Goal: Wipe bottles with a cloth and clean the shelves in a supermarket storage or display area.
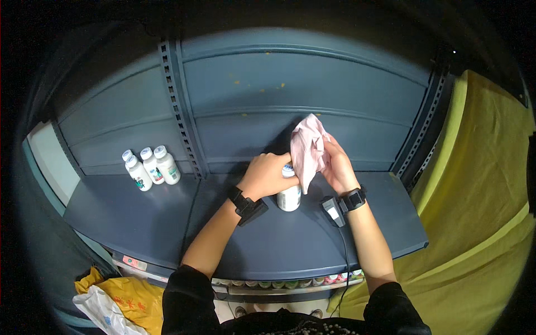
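Observation:
A white plastic bottle (288, 200) with a blue-and-white cap stands on the dark grey shelf (251, 245). Around its upper part, just below the cap, my left hand (265, 176) is closed. A crumpled pale pink cloth (308, 146) hangs from my right hand (339, 166), whose fingers are partly hidden behind it. The cloth's lower end lies against the bottle's right side, near the cap. Both wrists wear black straps with small dark devices.
Several similar white bottles (151, 168) stand together on the left shelf section. A slotted upright (181, 109) divides the back panel. Yellow-green fabric (469, 212) drapes the right side. Below the front edge are a row of jars (290, 283) and a yellow bag (131, 296). A cable (345, 251) hangs from the right wrist device.

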A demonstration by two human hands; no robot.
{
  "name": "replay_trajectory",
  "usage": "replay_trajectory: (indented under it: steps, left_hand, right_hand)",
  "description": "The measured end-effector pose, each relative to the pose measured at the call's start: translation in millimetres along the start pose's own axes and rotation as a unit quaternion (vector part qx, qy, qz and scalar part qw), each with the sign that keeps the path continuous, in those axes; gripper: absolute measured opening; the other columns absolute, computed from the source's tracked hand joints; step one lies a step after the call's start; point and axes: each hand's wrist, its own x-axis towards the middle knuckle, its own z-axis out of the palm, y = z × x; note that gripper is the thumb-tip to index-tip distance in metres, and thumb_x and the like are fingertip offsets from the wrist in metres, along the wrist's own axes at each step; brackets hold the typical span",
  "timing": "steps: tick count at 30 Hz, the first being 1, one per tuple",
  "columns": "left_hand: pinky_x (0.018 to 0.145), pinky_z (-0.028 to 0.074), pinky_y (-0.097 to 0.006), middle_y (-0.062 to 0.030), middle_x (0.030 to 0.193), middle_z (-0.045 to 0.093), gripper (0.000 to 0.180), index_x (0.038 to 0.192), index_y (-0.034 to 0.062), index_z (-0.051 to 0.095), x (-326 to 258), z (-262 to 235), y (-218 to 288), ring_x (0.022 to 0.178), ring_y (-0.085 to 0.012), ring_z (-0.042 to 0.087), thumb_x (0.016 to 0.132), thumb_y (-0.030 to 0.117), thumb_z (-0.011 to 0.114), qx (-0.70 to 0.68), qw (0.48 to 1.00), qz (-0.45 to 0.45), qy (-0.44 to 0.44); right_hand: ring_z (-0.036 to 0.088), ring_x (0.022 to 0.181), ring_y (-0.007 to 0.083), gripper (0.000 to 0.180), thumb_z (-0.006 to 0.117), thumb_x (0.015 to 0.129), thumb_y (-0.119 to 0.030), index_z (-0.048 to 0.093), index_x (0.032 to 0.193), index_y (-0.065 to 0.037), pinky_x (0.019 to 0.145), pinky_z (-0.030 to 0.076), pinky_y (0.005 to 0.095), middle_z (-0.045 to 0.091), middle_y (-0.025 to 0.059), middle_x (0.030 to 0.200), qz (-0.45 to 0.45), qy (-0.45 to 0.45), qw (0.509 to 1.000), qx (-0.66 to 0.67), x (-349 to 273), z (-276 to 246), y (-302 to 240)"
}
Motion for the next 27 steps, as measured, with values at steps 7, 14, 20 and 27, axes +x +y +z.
replay_trajectory:
  steps: [7,14,20,27]
  left_hand:
    - [0.068,0.052,-0.042,-0.0189,0.078,0.066,0.034,0.088,0.006,0.067,-1,6,-10,0.074,-0.0358,0.065,0.069,0.035,0.07,0.0,1.0,-0.015,0.015]
    - [0.066,0.052,-0.042,-0.0172,0.074,0.066,0.037,0.085,0.0061,0.068,-8,12,-18,0.07,-0.0357,0.064,0.069,0.039,0.07,0.007,0.999,-0.033,0.019]
    - [0.071,0.052,-0.041,-0.0158,0.09,0.067,0.033,0.096,0.0091,0.066,-14,19,-29,0.082,-0.0345,0.064,0.072,0.032,0.068,-0.008,0.998,-0.062,0.032]
    - [0.08,0.05,-0.039,-0.0148,0.101,0.065,0.033,0.101,0.0113,0.065,-11,31,-43,0.093,-0.0314,0.062,0.075,0.029,0.067,-0.006,0.996,-0.03,0.083]
  right_hand:
    - [0.058,0.106,0.0141,0.037,0.042,0.097,-0.018,0.043,0.132,-0.005,0.088,0.05,0.0294,0.057,0.0064,0.121,0.023,-0.021,0.999,-0.031,-6,8,0]
    - [0.057,0.105,0.0123,0.038,0.054,0.092,-0.014,0.049,0.128,-0.004,0.092,0.045,0.0276,0.058,0.0057,0.119,0.024,-0.09,0.991,-0.092,-11,13,7]
    - [0.05,0.116,0.0169,0.042,0.056,0.09,-0.013,0.047,0.13,-0.002,0.1,0.038,0.0299,0.054,0.0102,0.127,0.007,-0.17,0.96,-0.221,-15,15,5]
    - [0.028,0.137,0.0232,0.061,0.066,0.083,-0.013,0.04,0.138,-0.005,0.111,0.024,0.0352,0.031,0.0139,0.147,-0.107,-0.279,0.884,-0.36,-17,22,19]
